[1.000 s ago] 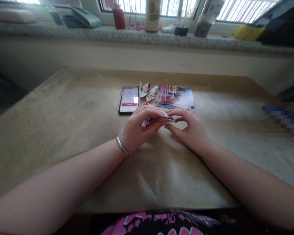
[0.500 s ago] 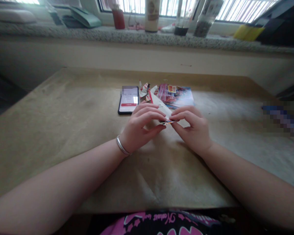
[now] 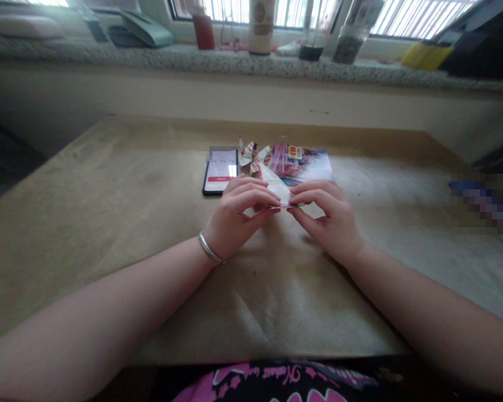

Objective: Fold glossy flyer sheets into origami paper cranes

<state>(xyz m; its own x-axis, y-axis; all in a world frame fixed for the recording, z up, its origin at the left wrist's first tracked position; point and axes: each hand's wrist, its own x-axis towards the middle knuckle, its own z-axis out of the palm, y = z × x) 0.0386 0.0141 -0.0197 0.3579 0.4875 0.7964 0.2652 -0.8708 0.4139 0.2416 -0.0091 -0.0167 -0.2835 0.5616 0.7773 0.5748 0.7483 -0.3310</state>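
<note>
Between my two hands is a folded piece of printed paper [image 3: 279,187], its white face up and its near edge level. My left hand [image 3: 245,209], with a silver bangle [image 3: 209,248] at the wrist, pinches the left end of that edge between thumb and fingers. At the other end, my right hand [image 3: 329,215] pinches the paper the same way. Just beyond the paper stand folded paper shapes [image 3: 248,153] in white and red. Behind my right fingers lies a colourful printed leaflet [image 3: 304,162].
A phone [image 3: 221,173] with a lit screen lies left of the paper. A blurred blue strip [image 3: 486,206] rests at the table's right side. Along the granite windowsill [image 3: 226,62] stand a red jar [image 3: 203,32], bottles and a yellow object [image 3: 426,56].
My fingertips have moved slightly apart along the near edge. That edge now looks flatter and straighter, and the paper's white face has shifted a little.
</note>
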